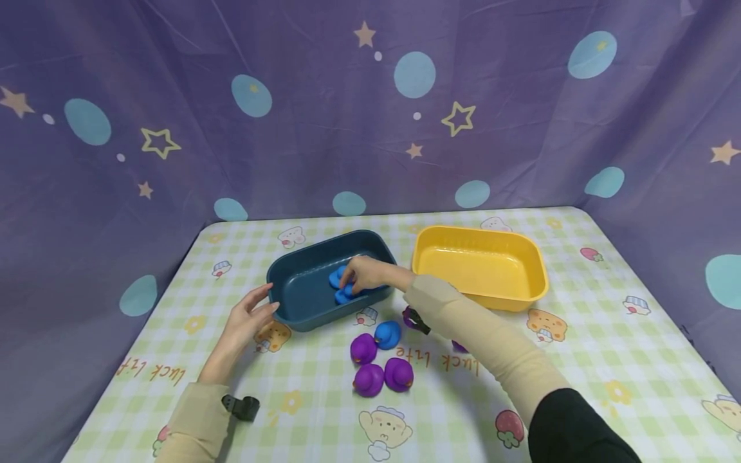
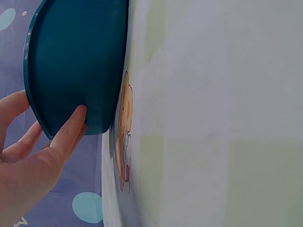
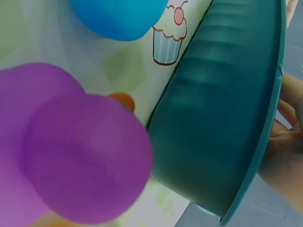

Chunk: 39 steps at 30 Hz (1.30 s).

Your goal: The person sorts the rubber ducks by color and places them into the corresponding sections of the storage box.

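A dark teal bin (image 1: 307, 315) sits at the middle left of the table. My left hand (image 1: 246, 321) touches its left end, the fingers fairly straight and spread; in the left wrist view, fingertips (image 2: 81, 111) rest on the outer wall. My right hand (image 1: 367, 273) reaches inside the bin's right part, pinching a blue rubber duck (image 1: 343, 297) from above. Another blue duck (image 1: 335, 279) lies beside it in the bin. In the right wrist view, the bin's wall (image 3: 213, 104) hides the ducks inside and most of that hand.
A yellow bin (image 1: 480, 263) stands to the right. In front of the bins lie a blue duck (image 1: 388, 334) and several purple ducks (image 1: 368, 379). My right forearm partly covers two more purple pieces. A patterned curtain (image 1: 324, 128) hangs behind the table.
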Tool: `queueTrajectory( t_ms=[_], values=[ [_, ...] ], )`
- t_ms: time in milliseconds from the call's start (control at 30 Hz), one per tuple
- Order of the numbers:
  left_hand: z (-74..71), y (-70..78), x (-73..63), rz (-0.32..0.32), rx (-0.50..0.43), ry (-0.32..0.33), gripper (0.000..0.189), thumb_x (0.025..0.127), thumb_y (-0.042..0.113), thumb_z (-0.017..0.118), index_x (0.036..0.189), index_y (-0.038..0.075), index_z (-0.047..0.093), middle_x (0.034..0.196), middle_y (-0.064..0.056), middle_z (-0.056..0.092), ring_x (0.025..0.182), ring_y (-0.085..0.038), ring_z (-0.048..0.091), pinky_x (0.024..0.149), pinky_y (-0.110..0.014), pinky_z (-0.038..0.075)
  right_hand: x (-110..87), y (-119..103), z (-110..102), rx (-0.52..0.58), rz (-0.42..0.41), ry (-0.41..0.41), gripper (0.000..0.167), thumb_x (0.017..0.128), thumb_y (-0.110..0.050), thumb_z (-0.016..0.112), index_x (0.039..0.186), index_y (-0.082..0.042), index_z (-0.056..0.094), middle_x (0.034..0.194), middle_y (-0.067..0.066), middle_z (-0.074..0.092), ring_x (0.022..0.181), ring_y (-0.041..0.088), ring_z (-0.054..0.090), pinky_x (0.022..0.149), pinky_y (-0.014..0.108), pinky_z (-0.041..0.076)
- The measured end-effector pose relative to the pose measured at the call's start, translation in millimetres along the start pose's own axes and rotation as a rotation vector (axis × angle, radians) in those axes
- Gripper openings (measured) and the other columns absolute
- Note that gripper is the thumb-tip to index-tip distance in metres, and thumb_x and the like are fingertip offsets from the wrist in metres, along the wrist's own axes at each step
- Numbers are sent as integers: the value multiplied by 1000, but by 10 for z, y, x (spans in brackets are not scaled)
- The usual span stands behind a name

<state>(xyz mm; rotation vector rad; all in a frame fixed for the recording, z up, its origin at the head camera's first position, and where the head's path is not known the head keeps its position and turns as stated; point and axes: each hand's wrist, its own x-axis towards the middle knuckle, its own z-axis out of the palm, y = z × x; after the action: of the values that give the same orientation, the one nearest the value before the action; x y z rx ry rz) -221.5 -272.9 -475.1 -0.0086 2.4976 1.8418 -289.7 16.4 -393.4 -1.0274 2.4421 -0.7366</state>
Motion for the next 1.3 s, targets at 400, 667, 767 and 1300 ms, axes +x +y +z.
queueTrajectory(
  t_ms=[400,667,767,1300],
  values=[
    [-2,71,-33,9,10,-32,64,81,40,60,136,21,35,142,-19,22,118,-31,43,80,-27,48,-134,22,-45,57,-88,62,25,76,0,64,101,1,65,100,11,65,91,19,61,75,17,47],
    [-3,-41,31,7,-22,-4,68,78,43,63,135,20,35,142,-15,24,118,-34,41,78,-23,48,-211,4,-51,60,-96,101,23,79,-2,61,102,1,65,101,10,64,92,18,60,74,16,47],
    [-1,-36,33,5,-14,4,67,78,42,63,135,19,36,142,-14,24,118,-33,42,77,-23,48,-242,-2,-47,50,-108,115,23,80,-3,61,102,0,64,100,9,65,91,17,60,76,18,47],
    [-5,-27,30,7,-12,2,69,77,44,63,135,19,35,142,-14,24,118,-33,42,78,-23,48,-473,-36,-45,43,-189,168,21,82,-5,60,101,1,65,101,11,64,88,18,61,76,23,49]
  ],
)
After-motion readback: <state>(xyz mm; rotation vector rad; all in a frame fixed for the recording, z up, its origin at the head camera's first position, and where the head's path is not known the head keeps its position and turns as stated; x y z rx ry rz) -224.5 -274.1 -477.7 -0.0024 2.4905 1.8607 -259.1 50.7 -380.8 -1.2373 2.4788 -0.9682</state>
